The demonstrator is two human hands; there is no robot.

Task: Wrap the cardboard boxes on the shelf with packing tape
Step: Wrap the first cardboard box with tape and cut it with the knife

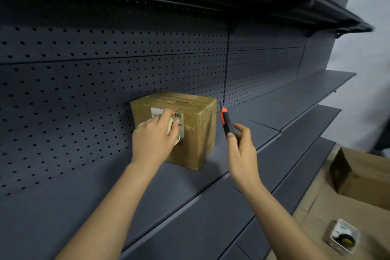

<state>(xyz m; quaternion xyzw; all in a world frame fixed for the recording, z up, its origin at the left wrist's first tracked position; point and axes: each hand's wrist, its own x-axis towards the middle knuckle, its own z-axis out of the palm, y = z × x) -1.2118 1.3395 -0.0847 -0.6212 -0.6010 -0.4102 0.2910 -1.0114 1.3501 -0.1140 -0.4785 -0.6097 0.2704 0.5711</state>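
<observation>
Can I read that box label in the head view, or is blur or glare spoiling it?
Head view: the label is soft and half hidden by the left hand gripping the tape roll; tape sheen on the cardboard box; wide-angle curves the shelf.

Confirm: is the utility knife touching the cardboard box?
Apart. Head view shows a dark strip of perforated back panel between the utility knife in the right hand and the cardboard box.

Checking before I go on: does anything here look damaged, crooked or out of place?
Nothing stands out. The cardboard box sits upright on the shelf; the left hand holds the tape roll against it, the right hand a knife.
</observation>
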